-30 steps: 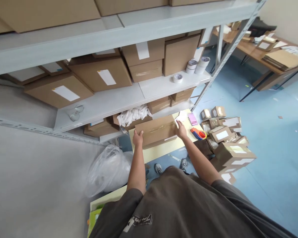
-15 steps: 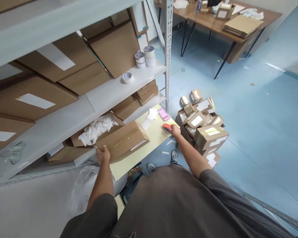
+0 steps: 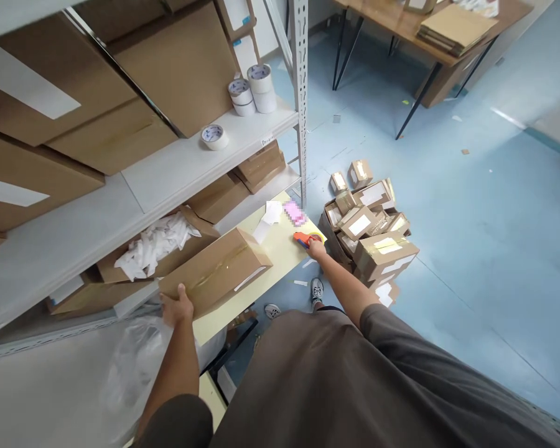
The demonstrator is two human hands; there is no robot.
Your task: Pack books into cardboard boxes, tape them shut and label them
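Note:
A long brown cardboard box lies on a pale yellow board, with a strip of tape along its top and a white label on its near right side. My left hand grips the box's left end, thumb on top; the other fingertips are partly hidden. At the board's right end, my right hand is closed on an orange and blue tape dispenser with a yellow ring showing. Beyond the dispenser are white paper slips and a blurred pink item.
Metal shelving on the left holds large boxes, tape rolls and an open box of crumpled white paper. Small parcels are heaped on the floor to the right. A wooden table stands at the back.
The view has turned, so most things sit further left in it. More of the dispenser's yellow ring shows. Both hands keep their holds.

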